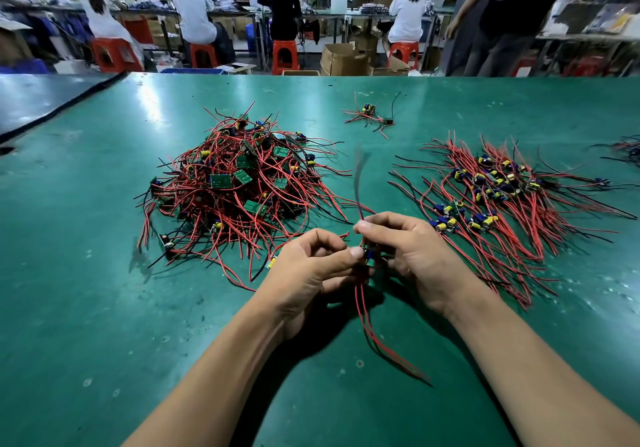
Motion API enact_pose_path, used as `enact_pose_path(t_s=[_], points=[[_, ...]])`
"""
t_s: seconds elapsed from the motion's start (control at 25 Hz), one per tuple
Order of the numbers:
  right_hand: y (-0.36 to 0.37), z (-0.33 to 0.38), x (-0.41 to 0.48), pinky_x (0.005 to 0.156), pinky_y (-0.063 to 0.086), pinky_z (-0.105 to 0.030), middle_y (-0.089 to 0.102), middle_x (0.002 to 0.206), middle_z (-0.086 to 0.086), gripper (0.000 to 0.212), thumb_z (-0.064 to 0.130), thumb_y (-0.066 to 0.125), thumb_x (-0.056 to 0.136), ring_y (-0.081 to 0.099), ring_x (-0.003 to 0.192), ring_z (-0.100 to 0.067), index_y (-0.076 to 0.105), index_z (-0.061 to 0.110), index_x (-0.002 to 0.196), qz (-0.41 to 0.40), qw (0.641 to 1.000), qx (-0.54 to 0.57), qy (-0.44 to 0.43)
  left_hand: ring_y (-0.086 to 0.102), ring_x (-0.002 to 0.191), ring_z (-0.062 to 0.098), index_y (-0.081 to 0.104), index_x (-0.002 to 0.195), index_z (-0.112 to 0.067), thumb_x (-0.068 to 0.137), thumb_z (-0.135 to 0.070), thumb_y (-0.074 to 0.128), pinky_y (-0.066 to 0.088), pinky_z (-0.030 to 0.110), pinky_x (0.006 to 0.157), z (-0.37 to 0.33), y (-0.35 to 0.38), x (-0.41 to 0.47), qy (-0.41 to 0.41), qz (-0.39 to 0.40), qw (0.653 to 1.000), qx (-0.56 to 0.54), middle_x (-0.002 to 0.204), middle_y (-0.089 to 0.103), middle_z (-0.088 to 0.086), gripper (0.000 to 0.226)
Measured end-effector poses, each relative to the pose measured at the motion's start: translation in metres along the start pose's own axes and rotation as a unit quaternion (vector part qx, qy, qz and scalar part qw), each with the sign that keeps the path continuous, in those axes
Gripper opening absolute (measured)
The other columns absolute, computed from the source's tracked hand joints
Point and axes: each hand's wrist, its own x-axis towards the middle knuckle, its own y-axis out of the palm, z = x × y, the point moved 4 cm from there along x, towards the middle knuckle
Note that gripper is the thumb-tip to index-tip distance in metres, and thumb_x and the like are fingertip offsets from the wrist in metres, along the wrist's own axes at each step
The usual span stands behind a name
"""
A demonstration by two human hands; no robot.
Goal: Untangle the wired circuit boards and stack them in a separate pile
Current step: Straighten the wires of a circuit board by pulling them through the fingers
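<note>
Head view, low centre: both hands meet just above the flat green desk. Left hand has its grip pinched on a small green circuit board with red wires. Right hand closes its grip on the same board from the other side, with wires trailing down to the desk. Higher, left of centre, sits the tangled heap of red-wired boards. Right of centre lies the combed-out pile of wired boards. Beyond is a small stray cluster of boards. At the top edge, workers sit on red plastic stools.

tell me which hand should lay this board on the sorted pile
Right, probably. Both hands grip the board, but the neat pile lies beside the right hand; the left hand sits nearer the tangled heap.
</note>
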Motion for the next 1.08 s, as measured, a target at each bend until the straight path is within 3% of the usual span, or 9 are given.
enact_pose_path(t_s=[0.12, 0.32, 0.44, 0.56, 0.72, 0.84, 1.0, 1.08], points=[[-0.004, -0.001, 0.003, 0.058, 0.04, -0.028, 0.057, 0.069, 0.002, 0.029, 0.033, 0.085, 0.055, 0.05, 0.057, -0.009, 0.072, 0.022, 0.077, -0.025, 0.999, 0.036, 0.0, 0.072, 0.071, 0.032, 0.053, 0.084, -0.006, 0.07, 0.003, 0.073, 0.061, 0.033, 0.068, -0.001, 0.002, -0.001, -0.015, 0.021, 0.999, -0.021, 0.075, 0.062, 0.012, 0.026], [0.003, -0.003, 0.002, 0.048, 0.044, -0.019, 0.055, 0.07, -0.001, 0.023, 0.032, 0.08, 0.065, 0.049, 0.053, -0.009, 0.066, 0.02, 0.079, 0.004, 0.997, 0.078, 0.018, 0.069, 0.064, 0.021, 0.062, 0.095, -0.007, 0.067, -0.005, 0.074, 0.059, 0.027, 0.062, -0.002, 0.003, -0.001, -0.031, 0.043, 0.999, -0.01, 0.08, 0.071, 0.013, 0.03], [0.005, -0.005, 0.0, 0.055, 0.049, -0.023, 0.061, 0.072, -0.002, 0.017, 0.029, 0.081, 0.066, 0.054, 0.058, -0.012, 0.069, 0.021, 0.075, 0.023, 0.997, 0.068, 0.024, 0.065, 0.063, 0.019, 0.071, 0.083, -0.012, 0.081, -0.014, 0.072, 0.055, 0.027, 0.063, 0.0, 0.006, -0.002, -0.026, 0.039, 0.998, 0.047, 0.078, 0.069, 0.012, 0.003], [0.009, -0.008, -0.001, 0.064, 0.052, -0.032, 0.065, 0.07, -0.004, 0.01, 0.024, 0.08, 0.073, 0.059, 0.058, -0.015, 0.07, 0.021, 0.073, 0.053, 0.995, 0.078, 0.022, 0.06, 0.052, 0.014, 0.075, 0.073, -0.011, 0.089, -0.006, 0.065, 0.051, 0.022, 0.048, 0.001, 0.007, -0.002, 0.0, 0.021, 0.993, 0.113, 0.071, 0.064, 0.013, 0.019], [0.001, -0.006, -0.002, 0.068, 0.048, -0.033, 0.069, 0.089, -0.009, 0.018, 0.02, 0.079, 0.078, 0.064, 0.07, -0.019, 0.077, 0.018, 0.096, 0.104, 0.994, -0.022, 0.039, 0.067, 0.055, 0.024, 0.069, 0.08, -0.002, 0.094, -0.002, 0.055, 0.057, 0.031, 0.049, 0.002, 0.011, -0.004, 0.028, 0.022, 0.989, 0.145, 0.067, 0.067, 0.009, 0.021], [-0.004, -0.006, -0.004, 0.061, 0.054, -0.031, 0.068, 0.09, -0.015, 0.025, 0.017, 0.077, 0.079, 0.065, 0.068, -0.022, 0.075, 0.014, 0.104, 0.138, 0.989, -0.029, 0.052, 0.068, 0.058, 0.029, 0.072, 0.076, -0.012, 0.097, -0.005, 0.053, 0.059, 0.035, 0.053, 0.005, 0.013, -0.006, 0.021, 0.042, 0.987, 0.156, 0.067, 0.068, 0.011, 0.029], [-0.004, -0.01, 0.0, 0.053, 0.046, -0.021, 0.064, 0.073, -0.007, 0.024, 0.024, 0.085, 0.071, 0.053, 0.052, -0.013, 0.076, 0.017, 0.092, 0.052, 0.998, -0.002, 0.029, 0.067, 0.056, 0.024, 0.067, 0.084, -0.002, 0.095, -0.004, 0.055, 0.057, 0.028, 0.052, 0.002, 0.008, -0.006, 0.013, 0.013, 0.993, 0.118, 0.07, 0.07, 0.013, 0.016], [-0.007, -0.01, 0.004, 0.048, 0.036, -0.018, 0.052, 0.06, -0.005, 0.018, 0.027, 0.084, 0.074, 0.039, 0.044, -0.011, 0.075, 0.019, 0.088, -0.004, 1.0, -0.028, -0.006, 0.067, 0.056, 0.023, 0.065, 0.085, -0.001, 0.094, -0.004, 0.057, 0.057, 0.027, 0.053, 0.0, 0.007, -0.005, 0.006, 0.01, 0.995, 0.101, 0.071, 0.07, 0.014, 0.013]])
